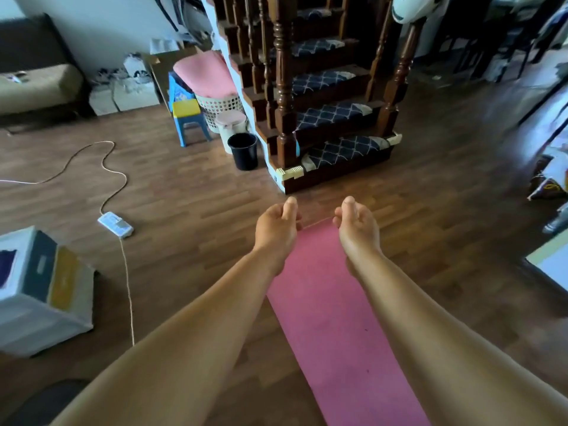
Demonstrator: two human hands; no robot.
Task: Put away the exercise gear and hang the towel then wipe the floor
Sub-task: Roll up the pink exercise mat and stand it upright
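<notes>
A long pink exercise mat (335,318) lies flat on the wooden floor, running from the bottom of the view toward the stairs. My left hand (278,227) grips the mat's far left corner. At the far right corner my right hand (356,226) holds the same edge, which is lifted slightly off the floor. Both forearms stretch out along the mat's sides. A pink folded cloth or towel (206,73) rests on a white laundry basket (221,110) beside the staircase.
A dark wooden staircase (325,96) stands just beyond the mat. A black bucket (244,150), a white bin and a blue-yellow stool (187,118) sit left of it. A power strip (116,224) with cord lies on the floor at left, near a plastic drawer unit (43,287).
</notes>
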